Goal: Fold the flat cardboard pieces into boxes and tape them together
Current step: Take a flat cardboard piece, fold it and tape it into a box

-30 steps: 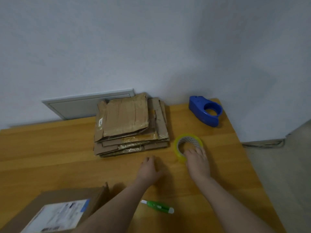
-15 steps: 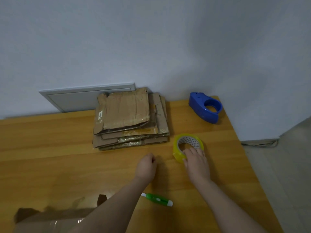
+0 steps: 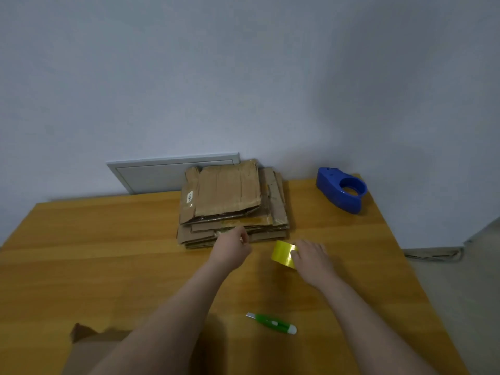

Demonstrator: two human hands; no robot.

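A stack of flat brown cardboard pieces (image 3: 232,201) lies at the back of the wooden table (image 3: 108,255). My right hand (image 3: 311,259) grips a roll of yellow tape (image 3: 282,253), tipped on edge just right of the stack's front corner. My left hand (image 3: 232,246) hovers at the stack's front edge with fingers curled; whether it pinches anything I cannot tell. A cardboard box (image 3: 89,345) shows partly at the bottom left under my left forearm.
A blue tape dispenser (image 3: 342,193) sits at the table's far right corner. A green utility knife (image 3: 272,323) lies between my forearms. A grey panel (image 3: 173,173) leans on the wall behind the stack. The table's right edge drops to the floor.
My right hand has tipped the tape roll from flat onto its edge. My left hand has moved forward to the stack's front edge. The view has tilted upward.
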